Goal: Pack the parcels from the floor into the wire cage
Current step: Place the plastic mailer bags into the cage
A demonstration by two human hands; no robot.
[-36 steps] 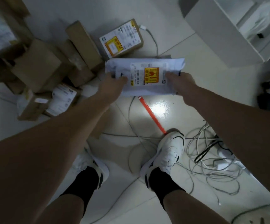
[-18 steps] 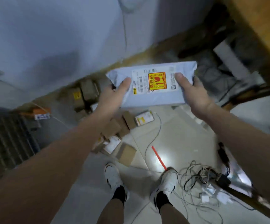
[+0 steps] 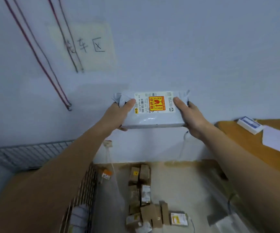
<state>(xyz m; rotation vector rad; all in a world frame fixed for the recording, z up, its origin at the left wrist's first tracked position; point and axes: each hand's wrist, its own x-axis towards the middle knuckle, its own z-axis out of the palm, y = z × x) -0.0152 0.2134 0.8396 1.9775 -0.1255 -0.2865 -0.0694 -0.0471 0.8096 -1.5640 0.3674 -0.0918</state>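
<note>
Parcel: a grey-white poly mailer (image 3: pixel 152 117) that I hold up in front of the pale wall (image 3: pixel 186 47), flat side toward me, its shipping label and orange-yellow fragile sticker (image 3: pixel 156 103) facing up.
My left hand (image 3: pixel 117 113): it grips the parcel's left end, thumb lying across the top face, fingers curled underneath.
My right hand (image 3: pixel 188 115): it grips the right end the same way, thumb on top beside the label, fingers wrapped under the edge.
Wire cage (image 3: pixel 28 153): low at the left, below my left forearm; its mesh wall runs along the wall and a second side drops toward the floor. The parcel is above and to the right of it, not inside.
Floor parcels (image 3: pixel 141 195): a loose heap of brown cartons on the tiles, directly beneath the parcel I hold.
Desk (image 3: pixel 240 137): wooden, at the right, carrying a small white-and-blue box (image 3: pixel 250 124) and a white sheet (image 3: pixel 278 142).
Wall: a paper sign (image 3: pixel 83 46) with handwritten characters, and red and grey cords (image 3: pixel 48 69) hanging across it.
</note>
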